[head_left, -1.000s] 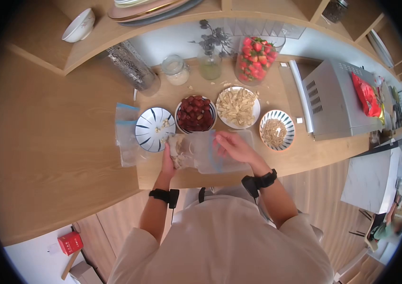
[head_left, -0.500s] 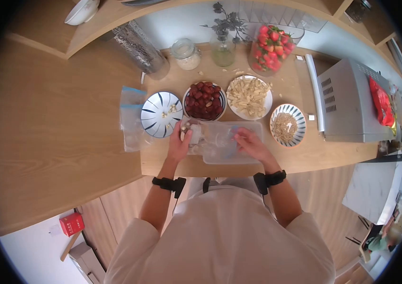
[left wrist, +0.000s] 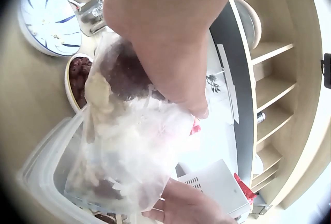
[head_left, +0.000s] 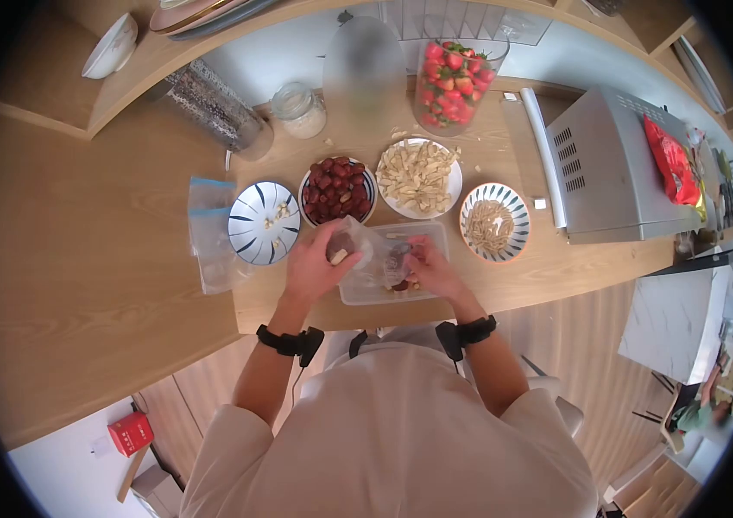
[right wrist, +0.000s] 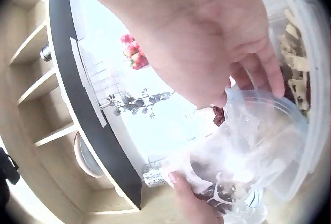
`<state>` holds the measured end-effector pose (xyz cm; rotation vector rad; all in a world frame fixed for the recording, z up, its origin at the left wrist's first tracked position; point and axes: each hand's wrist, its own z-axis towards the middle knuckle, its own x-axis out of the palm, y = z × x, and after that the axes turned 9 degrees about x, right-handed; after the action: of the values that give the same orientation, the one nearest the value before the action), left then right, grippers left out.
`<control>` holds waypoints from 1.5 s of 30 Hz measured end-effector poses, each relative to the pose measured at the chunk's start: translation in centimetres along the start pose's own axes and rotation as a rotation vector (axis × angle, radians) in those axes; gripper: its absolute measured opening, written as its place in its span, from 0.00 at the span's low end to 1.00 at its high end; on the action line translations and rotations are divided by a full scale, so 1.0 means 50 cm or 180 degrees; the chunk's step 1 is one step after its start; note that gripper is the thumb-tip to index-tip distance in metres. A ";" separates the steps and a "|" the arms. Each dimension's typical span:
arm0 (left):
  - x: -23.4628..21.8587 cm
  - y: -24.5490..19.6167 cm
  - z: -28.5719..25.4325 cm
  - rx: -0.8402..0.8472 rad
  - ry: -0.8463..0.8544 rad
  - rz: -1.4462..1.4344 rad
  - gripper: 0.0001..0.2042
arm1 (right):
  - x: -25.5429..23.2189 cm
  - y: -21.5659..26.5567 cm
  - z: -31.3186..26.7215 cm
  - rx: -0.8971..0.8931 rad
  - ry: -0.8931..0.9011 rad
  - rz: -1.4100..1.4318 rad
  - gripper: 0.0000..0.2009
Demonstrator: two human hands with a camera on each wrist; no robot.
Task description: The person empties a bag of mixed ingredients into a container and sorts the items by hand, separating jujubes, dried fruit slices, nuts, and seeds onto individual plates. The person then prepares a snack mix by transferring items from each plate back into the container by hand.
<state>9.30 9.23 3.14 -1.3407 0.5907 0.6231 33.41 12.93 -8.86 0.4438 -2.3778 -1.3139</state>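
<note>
A clear zip bag with dark red and pale pieces inside is tilted above a clear plastic tub. My left hand grips the bag's closed end, fingers curled round it. At the bag's mouth, my right hand pinches the blue-edged opening, seen also in the right wrist view, where the hand holds the rim. Pale strips and a few red pieces lie in the tub. In the left wrist view the bag hangs over the tub's rim.
Behind the tub stand a bowl of red dates, a plate of pale strips, and a bowl of thin tan pieces. A striped plate and flat zip bags lie left. Strawberries fill a tall container; an oven stands right.
The bag has been lifted and tilted over the tub, its mouth toward the right hand. Red and pale pieces now show in the tub. The head view has shifted.
</note>
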 end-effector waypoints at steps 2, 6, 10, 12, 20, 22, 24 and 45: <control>-0.001 -0.011 0.008 0.0009 0.0059 0.0068 0.29 | 0.005 0.031 -0.021 0.0059 -0.0319 -0.0325 0.17; 0.012 -0.027 0.025 0.0534 -0.0155 0.0346 0.23 | -0.003 0.062 -0.037 0.0058 -0.0382 -0.1060 0.19; 0.024 -0.015 0.035 0.0645 0.0132 0.0179 0.16 | 0.002 0.081 -0.061 -0.0558 -0.0709 -0.2289 0.23; 0.016 -0.031 0.042 0.0447 0.0346 -0.0091 0.14 | 0.017 0.126 -0.086 -0.0745 -0.0861 -0.2363 0.23; 0.008 -0.062 0.051 0.1071 0.0628 -0.0868 0.15 | 0.016 0.165 -0.065 -0.1219 -0.0111 -0.1494 0.12; -0.005 -0.026 0.037 0.0706 0.0218 -0.1046 0.17 | 0.008 0.141 -0.053 -0.1131 -0.0250 -0.1064 0.10; -0.020 0.003 0.020 0.0226 0.0474 -0.1077 0.19 | 0.002 0.119 -0.048 -0.1013 -0.0377 -0.0637 0.07; 0.018 0.006 -0.008 0.0041 -0.0252 -0.1384 0.05 | -0.038 0.147 -0.078 -0.1464 -0.0519 -0.1157 0.11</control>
<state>9.68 8.92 2.24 -1.3704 0.2250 0.3139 36.28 14.71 -1.03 0.6661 -2.0774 -2.0663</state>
